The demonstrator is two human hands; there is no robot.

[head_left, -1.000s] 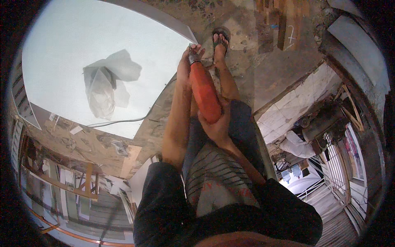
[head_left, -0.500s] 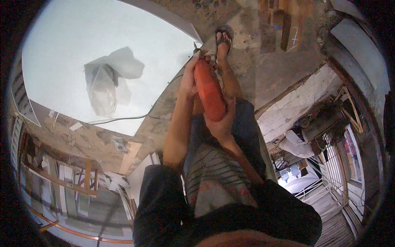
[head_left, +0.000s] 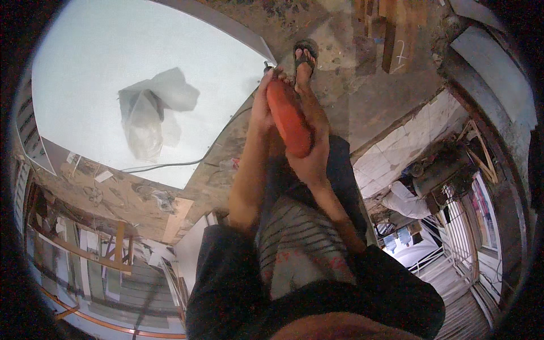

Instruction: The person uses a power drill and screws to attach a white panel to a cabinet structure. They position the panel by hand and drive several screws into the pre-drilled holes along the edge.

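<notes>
A red power drill [head_left: 289,116] is between my two hands, its rounded body lying lengthwise and its dark front end [head_left: 268,67] facing away from me. Wrapped along the front left side is my left hand [head_left: 262,107]. At the rear, my right hand [head_left: 311,158] grips the drill from underneath, with most of its fingers hidden by the body. The drill's tip is at the right corner edge of a large white panel [head_left: 73,73]; whether it touches cannot be made out.
A crumpled translucent plastic bag [head_left: 144,124] lies on the panel. A dark cable [head_left: 170,164] crosses the panel's near edge. My sandalled foot [head_left: 305,54] is on the dirty floor beyond the drill. Wood pieces [head_left: 391,39] lie at the far right; scraps [head_left: 105,175] litter the left floor.
The drill's rear end and my right hand have shifted slightly up and forward. Its front end has moved a little left, and less of the bit shows now. Both hands keep their hold.
</notes>
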